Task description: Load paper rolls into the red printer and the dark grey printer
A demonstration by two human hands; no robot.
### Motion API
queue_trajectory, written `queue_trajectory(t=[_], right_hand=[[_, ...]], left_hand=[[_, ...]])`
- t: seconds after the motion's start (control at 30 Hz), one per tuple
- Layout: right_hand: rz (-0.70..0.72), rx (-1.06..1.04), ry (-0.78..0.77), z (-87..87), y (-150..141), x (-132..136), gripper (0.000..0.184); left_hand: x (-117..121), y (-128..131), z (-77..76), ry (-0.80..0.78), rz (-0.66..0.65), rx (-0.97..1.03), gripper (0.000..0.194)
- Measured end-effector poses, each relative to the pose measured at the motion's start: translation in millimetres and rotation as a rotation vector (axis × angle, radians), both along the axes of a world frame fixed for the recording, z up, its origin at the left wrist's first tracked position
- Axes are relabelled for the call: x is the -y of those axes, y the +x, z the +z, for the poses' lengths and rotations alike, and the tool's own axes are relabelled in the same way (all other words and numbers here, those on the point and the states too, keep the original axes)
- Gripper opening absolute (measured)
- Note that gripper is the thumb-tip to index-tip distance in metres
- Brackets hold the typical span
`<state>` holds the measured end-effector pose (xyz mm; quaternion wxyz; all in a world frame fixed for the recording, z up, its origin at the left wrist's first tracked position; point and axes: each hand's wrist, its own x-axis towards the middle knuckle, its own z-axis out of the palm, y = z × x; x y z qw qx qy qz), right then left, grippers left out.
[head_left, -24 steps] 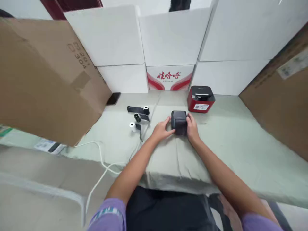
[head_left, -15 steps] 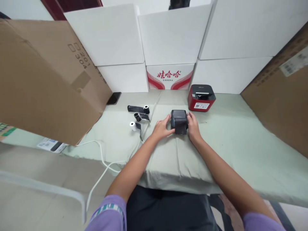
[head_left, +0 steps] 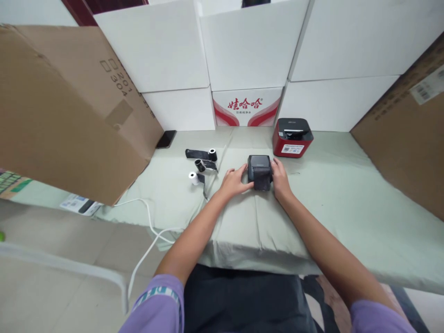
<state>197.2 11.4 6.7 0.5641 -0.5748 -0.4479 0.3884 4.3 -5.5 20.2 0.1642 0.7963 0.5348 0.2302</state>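
A small black receipt printer (head_left: 259, 162) stands on the cloth-covered table in front of me, a dark strip (head_left: 262, 179) hanging down its front. My left hand (head_left: 236, 181) grips its left side, thumb at the lower front corner. Against the right side press the fingers of my right hand (head_left: 280, 178). Left of my hands lie a white paper roll (head_left: 193, 178) with a dark strip, a black-wound roll (head_left: 200, 165), and another roll (head_left: 212, 154) with a long dark strip. The undersides of both hands are hidden.
A red and black box-shaped device (head_left: 293, 138) sits at the back right. Behind stand white cartons (head_left: 247, 107). Cardboard sheets (head_left: 69, 120) flank both sides. A phone (head_left: 166, 138) lies at the left, and a white cable (head_left: 149, 215) droops over the front edge.
The view has shifted slightly, so everything appears a little higher and farther right. Both hands keep their hold on the printer, with no clear movement of it on the table.
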Motion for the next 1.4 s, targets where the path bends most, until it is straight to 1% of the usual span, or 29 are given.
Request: queue_trajectory(t=[1.0, 1.2, 1.4], right_hand=[[0.007, 0.026, 0.02, -0.6, 1.5, -1.1, 0.057], [0.008, 0.038, 0.016, 2.1, 1.0, 0.3, 0.061], [0.001, 0.054, 0.021, 1.5, 1.1, -0.8, 0.06]], left_hand=[[1.8, 0.9, 0.6, 0.008, 0.007, 0.004, 0.081], [3.5, 1.7, 3.1, 0.0, 0.008, -0.002, 0.081], [3.8, 2.2, 3.0, 0.013, 0.001, -0.004, 0.081]])
